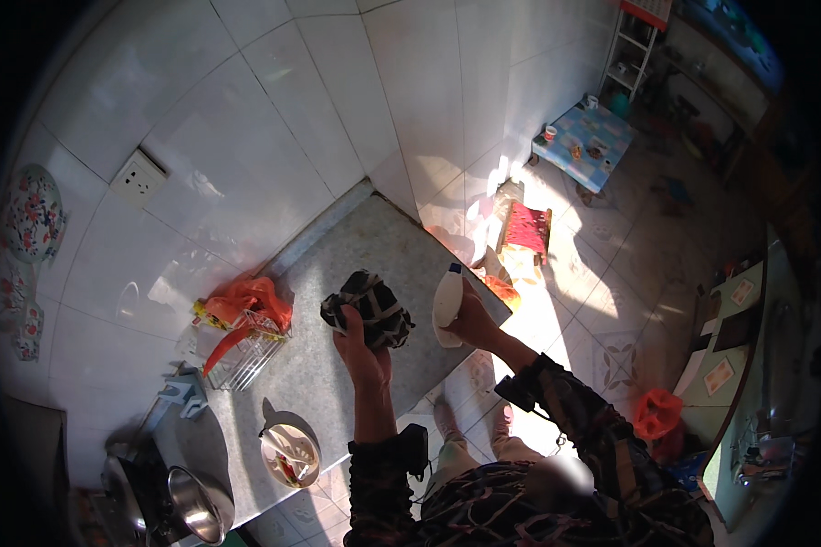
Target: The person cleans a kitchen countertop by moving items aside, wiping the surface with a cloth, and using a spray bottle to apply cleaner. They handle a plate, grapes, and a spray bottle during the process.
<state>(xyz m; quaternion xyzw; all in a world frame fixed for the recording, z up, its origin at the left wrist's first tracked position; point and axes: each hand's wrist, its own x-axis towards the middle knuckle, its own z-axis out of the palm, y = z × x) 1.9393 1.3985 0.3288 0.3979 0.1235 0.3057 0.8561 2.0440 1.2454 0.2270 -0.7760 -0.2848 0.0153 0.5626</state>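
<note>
My left hand [364,357] grips a bunched black cloth [376,304] with a pale line pattern, held above the grey counter [342,249]. Over the counter's right-hand edge, my right hand [477,320] is closed around a white bottle [447,301] with a dark blue cap. The bottle's cap points away from me, and my fingers hide part of its side. Cloth and bottle are apart from each other. Whether anything is wrapped inside the cloth cannot be seen.
Red plastic bags [263,301] lie on a wire basket [253,355] against the tiled wall. A bowl [268,461] with utensils stands near the counter's front edge, and a steel basin [202,506] at lower left. A red-topped stool [528,229] and a low table [605,167] stand beyond the counter.
</note>
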